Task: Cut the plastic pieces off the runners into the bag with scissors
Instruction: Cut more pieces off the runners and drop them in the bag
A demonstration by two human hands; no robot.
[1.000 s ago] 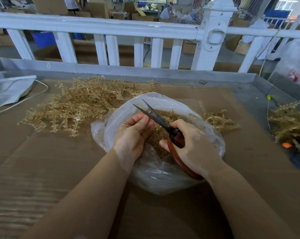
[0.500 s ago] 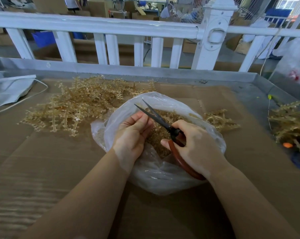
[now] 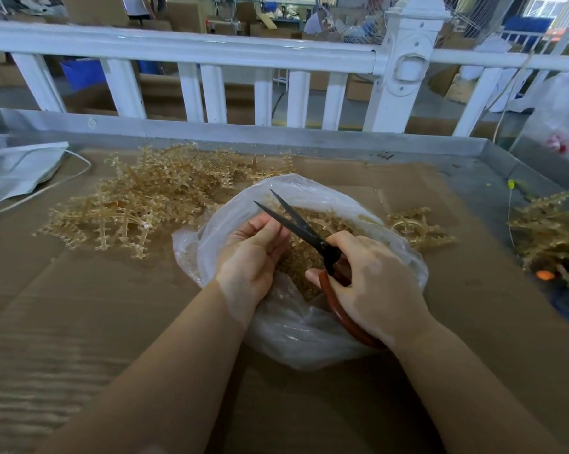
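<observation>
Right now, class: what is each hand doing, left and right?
Left hand: fingers curled, pinching something over the bag; what it holds cannot be told.
Right hand: grips the scissors, blades open.

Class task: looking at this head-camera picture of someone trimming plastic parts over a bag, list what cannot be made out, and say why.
- What the left hand pinches: covered by its curled fingers.
- Scissors handle loops: hidden inside the right hand.
- Bag depth: arms and hands cover it.
- Right-side runner pile: cut off by the frame edge.

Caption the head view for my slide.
Right hand opens scissors over bag; left hand pinches a runner.
</observation>
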